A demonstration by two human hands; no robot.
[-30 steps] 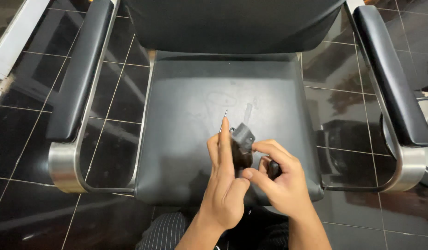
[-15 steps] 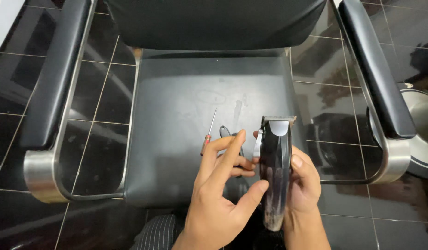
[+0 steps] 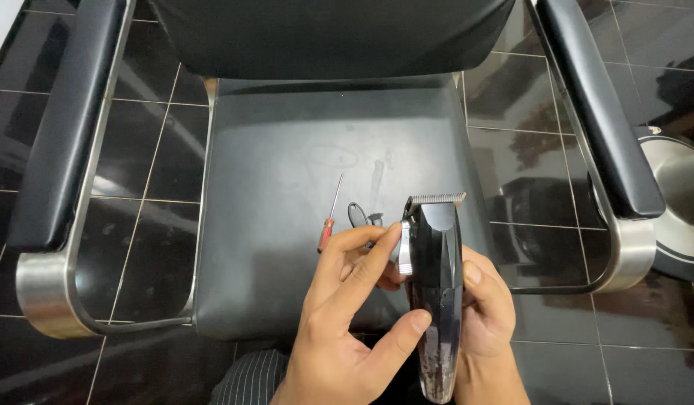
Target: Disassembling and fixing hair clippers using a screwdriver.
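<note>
A black hair clipper (image 3: 435, 285) with a toothed metal blade at its far end is held upright over the front of a black leather chair seat (image 3: 287, 195). My right hand (image 3: 488, 322) grips its body from the right. My left hand (image 3: 347, 322) rests fingers on the silver knob at the clipper's left side, thumb against its lower body. A small screwdriver with a red handle (image 3: 329, 223) lies on the seat just left of my fingers. A small dark part (image 3: 358, 215) lies beside it.
The barber chair has padded black armrests (image 3: 58, 127) (image 3: 598, 105) on chrome frames and a black backrest (image 3: 332, 34). Glossy black floor tiles (image 3: 527, 165) surround it. A round chrome base of another chair (image 3: 680, 202) stands at the right. Striped trousers (image 3: 249, 379) show below.
One second ago both hands worked on a small dark piece over the seat. The clipper has since come upright into my right hand, and the screwdriver now lies uncovered on the seat.
</note>
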